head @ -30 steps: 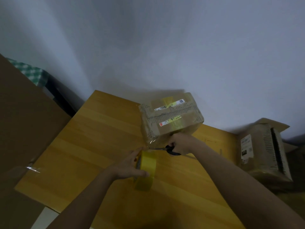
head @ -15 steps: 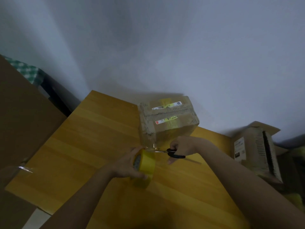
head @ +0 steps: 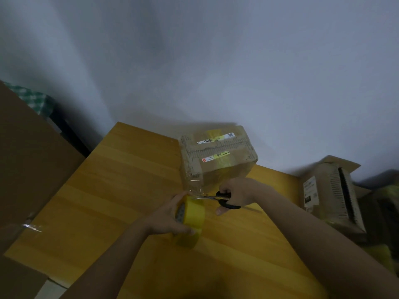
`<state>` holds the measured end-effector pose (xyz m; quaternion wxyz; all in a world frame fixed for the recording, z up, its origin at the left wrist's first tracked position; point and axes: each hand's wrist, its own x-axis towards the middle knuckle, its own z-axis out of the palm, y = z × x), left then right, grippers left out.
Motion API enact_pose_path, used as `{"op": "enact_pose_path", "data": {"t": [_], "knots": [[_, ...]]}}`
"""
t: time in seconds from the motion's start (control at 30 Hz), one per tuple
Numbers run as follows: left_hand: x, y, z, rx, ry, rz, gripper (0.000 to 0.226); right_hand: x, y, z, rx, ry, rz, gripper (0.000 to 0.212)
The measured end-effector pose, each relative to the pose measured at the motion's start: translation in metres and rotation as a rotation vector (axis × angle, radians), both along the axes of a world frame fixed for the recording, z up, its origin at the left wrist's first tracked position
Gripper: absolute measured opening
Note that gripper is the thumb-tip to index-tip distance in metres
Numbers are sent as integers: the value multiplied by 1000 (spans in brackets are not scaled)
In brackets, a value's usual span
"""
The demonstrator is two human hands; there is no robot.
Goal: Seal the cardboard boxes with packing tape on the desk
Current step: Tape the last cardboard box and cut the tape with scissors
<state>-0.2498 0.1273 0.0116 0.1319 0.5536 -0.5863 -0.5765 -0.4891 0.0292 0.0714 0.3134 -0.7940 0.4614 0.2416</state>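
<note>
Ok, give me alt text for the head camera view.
A right hand holds scissors at tape stretched from a cardboard box to the yellow tape roll gripped by the left hand, above a wooden desk.

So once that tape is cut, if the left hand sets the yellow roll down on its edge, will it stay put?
Probably not. The tape roll is a round ring, so on its edge it would likely roll across the smooth wooden desk. Laid flat it should sit still. It looks light, since the left hand holds it up alone, so a nudge could shift it.
</note>
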Motion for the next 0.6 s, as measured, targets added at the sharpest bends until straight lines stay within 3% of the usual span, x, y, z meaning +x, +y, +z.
{"op": "enact_pose_path", "data": {"t": [0.1,0.27,0.4,0.5,0.6], "knots": [[-2,1,-1,0,32,-1,104,-1,5,-8,4,-7,-28,61],[2,4,3,-14,52,12,105,-13,10,-8,62,-61,-122,55],[5,5,6,-20,15,-10,125,-16,11,-1,123,-119,-129,47],[5,7,7,-11,0,-20,132,-18,11,0,166,-83,-115,53],[4,6,9,-13,4,-38,136,-19,9,-6,231,-95,-110,45]]}}
